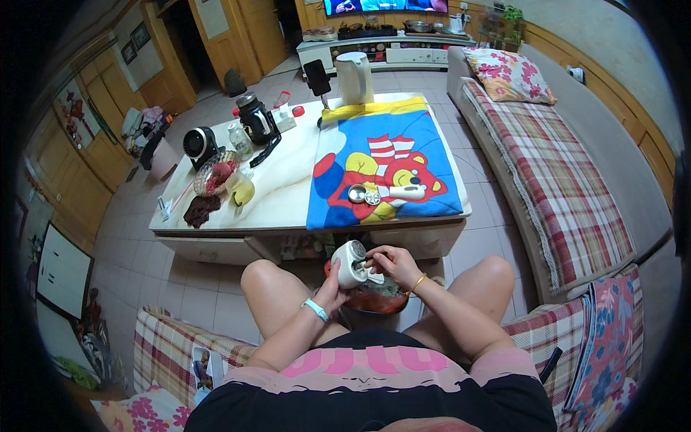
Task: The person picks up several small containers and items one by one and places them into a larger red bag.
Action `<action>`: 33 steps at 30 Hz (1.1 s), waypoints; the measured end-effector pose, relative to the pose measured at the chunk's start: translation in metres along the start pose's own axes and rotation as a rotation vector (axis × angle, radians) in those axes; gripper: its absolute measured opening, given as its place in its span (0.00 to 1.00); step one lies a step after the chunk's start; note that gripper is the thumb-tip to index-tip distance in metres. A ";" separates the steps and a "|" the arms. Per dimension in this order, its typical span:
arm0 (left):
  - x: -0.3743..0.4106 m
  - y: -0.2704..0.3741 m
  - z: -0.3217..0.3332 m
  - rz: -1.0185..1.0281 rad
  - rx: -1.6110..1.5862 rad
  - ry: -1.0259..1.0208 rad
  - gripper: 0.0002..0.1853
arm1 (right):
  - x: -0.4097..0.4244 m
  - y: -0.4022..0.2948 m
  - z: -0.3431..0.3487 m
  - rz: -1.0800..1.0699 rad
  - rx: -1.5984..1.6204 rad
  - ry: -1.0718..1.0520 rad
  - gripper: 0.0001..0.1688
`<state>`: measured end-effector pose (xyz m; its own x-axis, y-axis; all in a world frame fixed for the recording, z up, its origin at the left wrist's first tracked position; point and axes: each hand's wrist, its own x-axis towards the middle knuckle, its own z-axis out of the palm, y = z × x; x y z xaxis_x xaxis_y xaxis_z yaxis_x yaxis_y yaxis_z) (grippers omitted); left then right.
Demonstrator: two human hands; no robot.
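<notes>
My left hand (pixel 333 290) grips a small white appliance (pixel 351 267), tilted between my knees. It looks like a fabric shaver, with a round dark head and an opening in its side. The fingers of my right hand (pixel 393 264) are bent together at that opening; whether they pinch something small is too fine to tell. Below both hands stands a red container (pixel 372 303) with greyish matter inside. Ahead, on a blue cartoon-bear towel (pixel 337 146), lie a round metal ring-like cap (pixel 357 193), a spoked disc (pixel 372 197) and a white cylindrical part (pixel 407 192).
The coffee table (pixel 280 189) carries a black flask (pixel 255 120), a glass jar (pixel 240 141), a woven basket (pixel 216 175), a cup with something yellow (pixel 241 191), a white pitcher (pixel 353 78) and a phone on a stand (pixel 317 77). A plaid-covered sofa (pixel 550 178) runs along the right.
</notes>
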<state>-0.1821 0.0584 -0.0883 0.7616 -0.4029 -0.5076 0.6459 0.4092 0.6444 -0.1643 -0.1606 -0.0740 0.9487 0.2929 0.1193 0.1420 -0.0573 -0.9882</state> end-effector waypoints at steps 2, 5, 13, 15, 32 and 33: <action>0.000 -0.001 0.001 0.002 0.036 0.042 0.38 | -0.001 -0.002 -0.001 -0.049 -0.171 0.062 0.14; 0.001 -0.001 0.001 0.031 0.057 0.078 0.37 | -0.001 -0.008 -0.002 -0.094 -0.427 0.103 0.12; 0.018 -0.013 -0.016 0.288 0.176 0.202 0.36 | -0.004 -0.032 -0.002 0.079 -0.348 -0.097 0.13; 0.016 -0.012 -0.012 0.294 0.201 0.218 0.36 | -0.007 -0.035 0.000 0.107 -0.147 -0.162 0.13; 0.000 -0.005 0.004 0.157 0.070 0.132 0.35 | -0.007 -0.040 -0.006 0.242 0.527 -0.162 0.18; 0.002 -0.005 0.000 0.168 0.075 0.126 0.35 | -0.005 -0.041 -0.009 0.286 0.492 -0.191 0.18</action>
<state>-0.1841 0.0550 -0.0924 0.8615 -0.2272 -0.4541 0.5077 0.3982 0.7640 -0.1725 -0.1680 -0.0332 0.8558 0.5001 -0.1321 -0.3023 0.2762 -0.9123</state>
